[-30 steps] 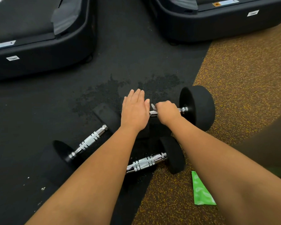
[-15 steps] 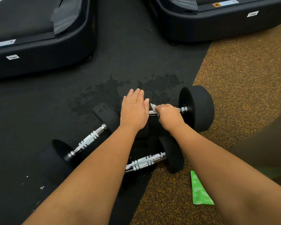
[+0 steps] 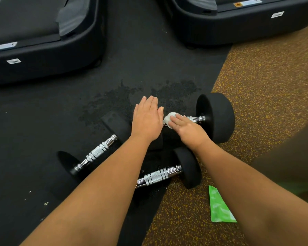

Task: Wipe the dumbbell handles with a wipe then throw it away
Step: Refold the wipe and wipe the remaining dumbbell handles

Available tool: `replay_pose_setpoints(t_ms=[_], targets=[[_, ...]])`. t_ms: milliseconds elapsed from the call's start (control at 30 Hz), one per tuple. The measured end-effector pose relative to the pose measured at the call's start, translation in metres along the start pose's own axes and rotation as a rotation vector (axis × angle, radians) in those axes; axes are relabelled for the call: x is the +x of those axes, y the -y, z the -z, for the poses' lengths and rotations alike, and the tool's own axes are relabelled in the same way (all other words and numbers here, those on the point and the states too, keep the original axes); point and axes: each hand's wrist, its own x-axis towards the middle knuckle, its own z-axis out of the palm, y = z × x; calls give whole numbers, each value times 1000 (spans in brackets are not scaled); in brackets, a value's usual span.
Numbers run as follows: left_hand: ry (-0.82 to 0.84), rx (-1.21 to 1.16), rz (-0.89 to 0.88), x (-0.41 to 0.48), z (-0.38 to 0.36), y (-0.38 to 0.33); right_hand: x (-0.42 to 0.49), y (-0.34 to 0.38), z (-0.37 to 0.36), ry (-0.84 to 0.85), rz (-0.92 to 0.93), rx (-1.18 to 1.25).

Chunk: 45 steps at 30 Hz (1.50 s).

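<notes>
Three black dumbbells with chrome handles lie on the floor. The far dumbbell (image 3: 215,116) has my left hand (image 3: 147,119) lying flat, fingers together, on its left weight. My right hand (image 3: 187,129) presses a balled white wipe (image 3: 169,117) against that dumbbell's handle (image 3: 196,118), fingers extended over it. The left dumbbell's handle (image 3: 98,151) and the near dumbbell's handle (image 3: 158,175) lie bare. My forearms hide the near ends of both.
Two black treadmill bases (image 3: 43,55) (image 3: 238,23) stand at the back. A green wipe packet (image 3: 219,206) lies on the speckled brown floor by my right forearm. A dark wet patch (image 3: 117,102) marks the black mat.
My right hand has uncurled from a fist around the handle to flatter fingers, and the white wipe now shows at its fingertips. My left hand has stayed put.
</notes>
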Motion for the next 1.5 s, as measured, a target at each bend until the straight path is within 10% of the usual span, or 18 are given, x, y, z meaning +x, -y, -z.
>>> replay_pose_setpoints(t_ms=[1100, 1500], targets=[[-9, 36, 3, 3, -5, 1, 17, -6, -8, 45, 324, -283], [7, 21, 3, 1, -2, 0, 13, 5, -2, -11, -43, 99]])
